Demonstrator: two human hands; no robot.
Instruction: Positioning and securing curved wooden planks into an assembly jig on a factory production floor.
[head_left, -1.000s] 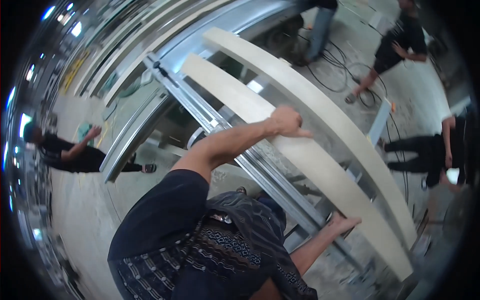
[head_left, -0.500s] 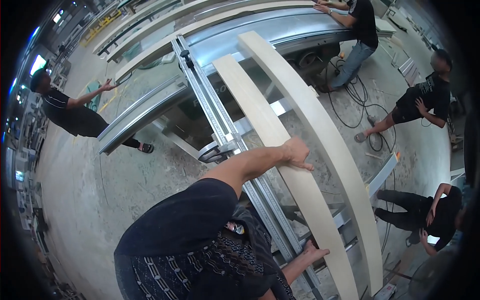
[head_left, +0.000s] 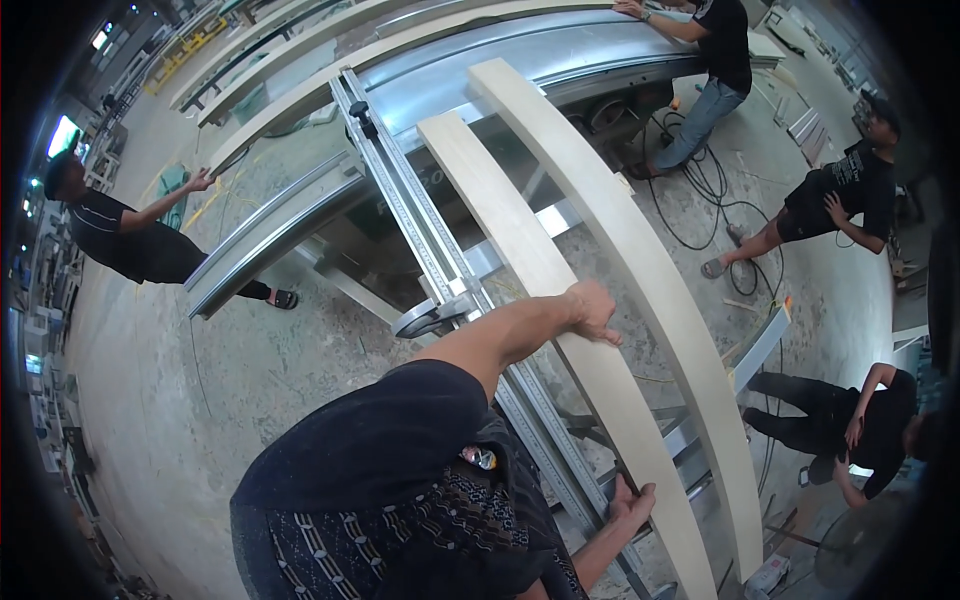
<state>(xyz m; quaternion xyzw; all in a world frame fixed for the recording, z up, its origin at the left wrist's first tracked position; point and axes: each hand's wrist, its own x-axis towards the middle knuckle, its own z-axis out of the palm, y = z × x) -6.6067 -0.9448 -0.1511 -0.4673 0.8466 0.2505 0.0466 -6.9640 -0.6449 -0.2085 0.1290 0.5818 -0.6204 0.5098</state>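
Pale board (head_left: pixel 612 395), long and flat-faced, slants from the metal counter (head_left: pixel 600 45) down beside the person's body, near the scale-marked rail (head_left: pixel 405 190) and roughly along it. Far along, as I judge it: the board's upper end already reaches the counter's edge, while release has not yet come, since both hands are on it. The left hand (head_left: pixel 590 308) lies over the board, its fingers curled around the far edge in what looks like a firm hold; the right hand (head_left: pixel 630 508) meets the near edge lower down, and from where I stand I cannot tell how tightly its fingers close, the underside being hidden. Beyond it, well apart for most of its length, runs a second pale board (head_left: pixel 640 260) that no hand touches. Materials: both boards are cream and smooth, with squared upper ends and a faint sheen; whether they are solid timber or faced panel cannot be told, and some of their bow may come from the lens. Rail and counter are bright, hard metal, the former grooved and fitted with a black knob (head_left: pixel 362 118). Beneath, the floor (head_left: pixel 310 380) is scuffed grey-green, mottled and dull.
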